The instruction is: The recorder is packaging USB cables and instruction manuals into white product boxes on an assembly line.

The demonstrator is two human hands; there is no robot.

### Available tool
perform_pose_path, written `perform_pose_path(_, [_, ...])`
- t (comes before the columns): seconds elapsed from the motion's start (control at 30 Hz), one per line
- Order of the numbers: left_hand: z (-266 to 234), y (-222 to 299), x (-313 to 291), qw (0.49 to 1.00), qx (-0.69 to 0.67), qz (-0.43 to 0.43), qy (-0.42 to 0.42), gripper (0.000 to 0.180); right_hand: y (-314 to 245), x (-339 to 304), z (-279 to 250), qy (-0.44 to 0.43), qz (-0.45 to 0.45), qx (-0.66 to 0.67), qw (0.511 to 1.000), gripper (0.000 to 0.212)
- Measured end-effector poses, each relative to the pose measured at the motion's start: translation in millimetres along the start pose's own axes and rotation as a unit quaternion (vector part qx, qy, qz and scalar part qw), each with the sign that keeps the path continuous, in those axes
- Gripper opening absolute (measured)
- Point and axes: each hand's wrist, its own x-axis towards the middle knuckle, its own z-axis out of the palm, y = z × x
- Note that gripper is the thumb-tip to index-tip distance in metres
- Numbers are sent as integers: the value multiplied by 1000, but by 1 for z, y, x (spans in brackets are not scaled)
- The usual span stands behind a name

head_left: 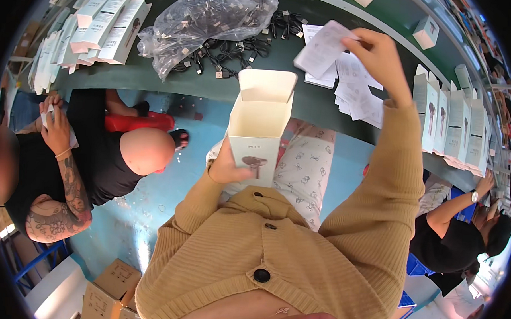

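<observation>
One white box [256, 145], its flap raised and its top open, is in the left hand [228, 165], in front of the wearer's tan cardigan [302, 258]. That hand is closed around the lower part of the box, with the thumb across the front panel, where a dark device is pictured, and the rest of the hand at the box's left side. The box is held tilted so that its pale, bare interior shows, and it is clear of the worktop [314, 109]. The right hand [382, 58] is stretched out over the worktop and pinches a pale leaflet [324, 49] by its right corner, between thumb and fingers. The leaflet is above a loose spread of printed sheets [358, 90], some overlapping at odd angles. Left of these sheets are black cables [231, 53] in a tangle, with a clear plastic bag [216, 12] full of more cables just behind and partly over them. Farther left, a row of white cartons [121, 34] leans together near the worktop's edge; at the right end, another group of similar boxes [451, 122] stands side by side, and a small white carton [426, 33] sits behind them. At the left, a co-worker [104, 170] in black sits holding something white; at the right, another person [452, 233] wears a watch. On the blue floor [112, 239], lower left, is a brown cardboard box [107, 293].
</observation>
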Motion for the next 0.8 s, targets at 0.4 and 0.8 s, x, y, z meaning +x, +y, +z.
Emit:
perform_pose_path(0.4, [28, 5, 19, 973, 223, 48, 25, 95, -138, -102, -54, 79, -185, 54, 978, 17])
perform_pose_path(0.8, [33, -2, 13, 969, 241, 50, 32, 97, -137, -111, -13, 27, -4, 101, 995, 28])
